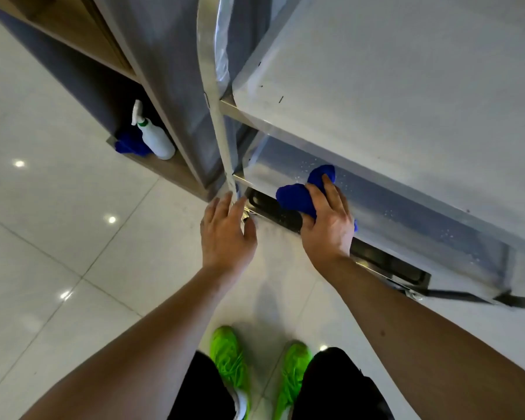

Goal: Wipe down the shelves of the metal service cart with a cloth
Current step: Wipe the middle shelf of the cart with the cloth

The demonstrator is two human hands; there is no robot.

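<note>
The person stood over the metal cart (391, 71), both bare arms stretched forward and down. The right hand (326, 219) lay palm down on a blue cloth (297, 197), fingers spread and curled over it, pressing the bunched cloth onto the middle shelf (406, 207) near its front edge. Part of the cloth bulged out ahead of the fingertips and part showed to the left of the thumb. Small water drops dotted the shelf around the cloth. The right wrist was bent slightly, the forearm running back toward the lower right.

The left hand (226, 231) was at the cart's corner post (222, 140), low down. Its fingers were wrapped loosely around the post with the thumb on the right side, so the hand was closed on the post rather than flat. The left forearm ran back toward the lower left.

The top shelf (406, 86) overhung the one being wiped. A dark lower tray (400, 265) showed beneath the right wrist.

To the left, a wooden cabinet (152, 165) held a white spray bottle (152, 137) leaning beside a second blue cloth (129, 145). Green shoes (229, 356) stood on the glossy white tiled floor (58, 222).
</note>
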